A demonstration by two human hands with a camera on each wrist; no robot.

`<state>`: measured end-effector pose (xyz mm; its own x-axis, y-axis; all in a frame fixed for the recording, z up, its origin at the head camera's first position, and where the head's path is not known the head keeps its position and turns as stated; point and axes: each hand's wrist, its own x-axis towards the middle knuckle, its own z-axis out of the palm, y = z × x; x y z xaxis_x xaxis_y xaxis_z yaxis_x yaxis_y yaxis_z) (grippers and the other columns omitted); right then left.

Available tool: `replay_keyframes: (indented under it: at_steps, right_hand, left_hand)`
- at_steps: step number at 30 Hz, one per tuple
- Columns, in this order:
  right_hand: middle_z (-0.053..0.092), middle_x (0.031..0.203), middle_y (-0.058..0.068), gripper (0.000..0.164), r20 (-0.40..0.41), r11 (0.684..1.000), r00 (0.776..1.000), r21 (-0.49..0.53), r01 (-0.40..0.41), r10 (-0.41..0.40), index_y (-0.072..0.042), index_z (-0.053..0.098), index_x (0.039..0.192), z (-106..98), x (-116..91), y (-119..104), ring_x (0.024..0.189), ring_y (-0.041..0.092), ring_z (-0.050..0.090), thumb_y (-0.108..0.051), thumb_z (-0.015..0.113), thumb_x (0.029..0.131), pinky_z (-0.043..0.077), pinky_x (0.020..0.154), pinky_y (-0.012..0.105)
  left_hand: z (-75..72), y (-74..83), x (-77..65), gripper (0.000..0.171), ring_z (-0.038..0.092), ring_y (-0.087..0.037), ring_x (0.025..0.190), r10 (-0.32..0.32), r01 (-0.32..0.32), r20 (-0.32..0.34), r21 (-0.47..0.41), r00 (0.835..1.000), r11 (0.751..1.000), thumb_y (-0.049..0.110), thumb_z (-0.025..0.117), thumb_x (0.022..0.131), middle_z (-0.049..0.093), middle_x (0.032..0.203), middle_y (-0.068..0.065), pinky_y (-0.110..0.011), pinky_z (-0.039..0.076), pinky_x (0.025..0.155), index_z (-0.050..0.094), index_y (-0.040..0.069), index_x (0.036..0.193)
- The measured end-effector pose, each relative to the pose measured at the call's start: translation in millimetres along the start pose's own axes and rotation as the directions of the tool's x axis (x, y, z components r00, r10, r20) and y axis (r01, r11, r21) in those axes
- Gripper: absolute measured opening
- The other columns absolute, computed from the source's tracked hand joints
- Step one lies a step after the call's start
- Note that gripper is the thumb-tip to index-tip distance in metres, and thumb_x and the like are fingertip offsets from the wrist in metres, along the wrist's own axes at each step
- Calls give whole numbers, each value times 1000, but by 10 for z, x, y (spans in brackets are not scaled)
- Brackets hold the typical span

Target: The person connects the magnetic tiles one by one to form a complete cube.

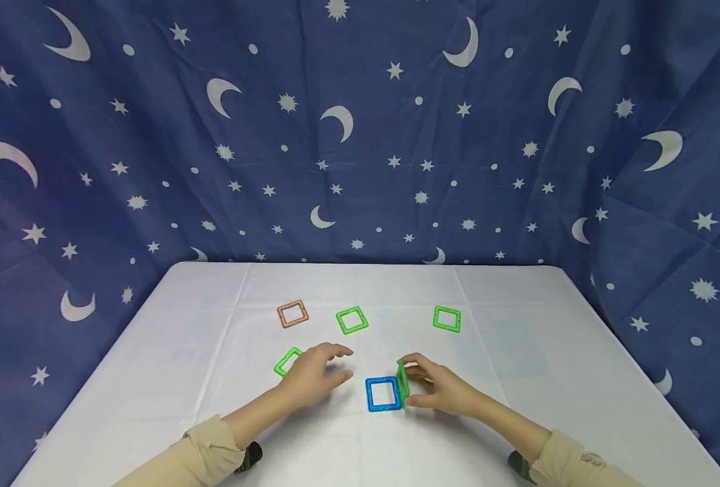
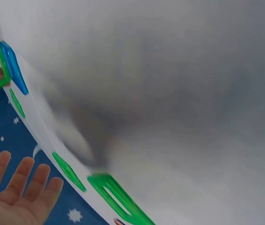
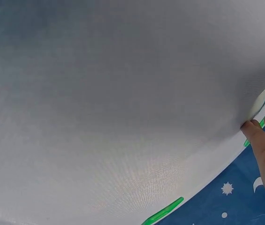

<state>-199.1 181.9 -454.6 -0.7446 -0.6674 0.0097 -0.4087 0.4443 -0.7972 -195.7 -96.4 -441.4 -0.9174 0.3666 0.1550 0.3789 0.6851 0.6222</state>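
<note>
Collapse of the green frame (image 1: 403, 385), pinched upright by the right hand (image 1: 445, 389) against the blue frame (image 1: 369, 396) at lower centre, could follow early release, the relaxed, empty left hand (image 1: 314, 375) lending no support.

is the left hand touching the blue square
Apart: the head view shows white table between the left hand and the blue square.

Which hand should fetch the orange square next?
Probably the left hand: empty and nearer the orange square, while the right hand holds a green square on edge beside the blue square.
</note>
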Motion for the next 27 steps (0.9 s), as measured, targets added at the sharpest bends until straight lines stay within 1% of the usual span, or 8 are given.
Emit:
replay_keyframes:
  at_steps: [3,6,10,14,15,18,23,27]
  right_hand:
    - [54,130,26,59,3,1000,1000,19,-17,17,1,37,132,8,-22,9,122,43,50,-18,69,86,43,96,55]
    - [53,131,26,58,2,998,999,33,-47,47,-1,38,132,15,-54,12,123,42,49,-19,69,86,42,97,54]
    - [52,133,25,58,-3,997,998,45,-70,70,-2,39,131,11,-79,4,124,42,49,-18,70,85,42,98,54]
    - [51,134,25,58,8,996,998,57,-68,67,-3,38,133,1,-62,-4,125,42,48,-20,69,86,42,99,53]
    - [51,135,24,58,13,996,998,60,-65,64,-3,37,133,-2,-54,-2,125,42,48,-20,68,87,42,99,53]
    - [51,134,25,58,29,996,998,73,-51,49,-3,36,134,-14,-26,1,125,42,48,-20,67,88,41,99,54]
    - [52,132,26,59,42,997,999,75,-19,16,0,35,134,-18,-3,7,124,42,48,-20,67,88,40,99,55]
    - [52,133,25,58,26,997,999,70,-31,30,-1,36,133,-17,-4,-5,124,41,49,-19,67,87,41,100,54]
  left_hand:
    - [-38,-40,-18,30,64,-28,101,-12,14,-59,38,998,999,21,70,84,68,109,-8,-43,52,84,66,11,111]
    - [-66,-85,-48,29,63,-26,104,-27,36,-99,92,995,995,20,72,82,68,109,-6,-43,51,87,67,12,109]
    - [-116,-160,-90,31,63,-26,105,-28,48,-131,153,991,987,20,75,79,68,109,-4,-43,51,88,68,12,109]
    - [-191,-253,-117,39,63,-26,104,-57,85,-155,184,986,979,21,79,74,68,110,-6,-43,52,86,67,11,109]
    - [-208,-280,-119,41,63,-26,104,-71,101,-158,193,985,976,22,80,73,67,111,-6,-43,52,85,67,11,110]
    - [-262,-352,-130,44,63,-28,101,-78,117,-163,245,984,963,23,82,70,66,112,-8,-43,53,79,67,10,109]
    - [-306,-465,-135,49,63,-27,92,-100,146,-154,321,983,936,30,83,68,66,107,-10,-41,53,69,67,8,108]
    - [-304,-520,-106,57,61,-28,87,-139,179,-144,325,980,929,36,84,66,66,102,-13,-41,51,71,65,3,109]
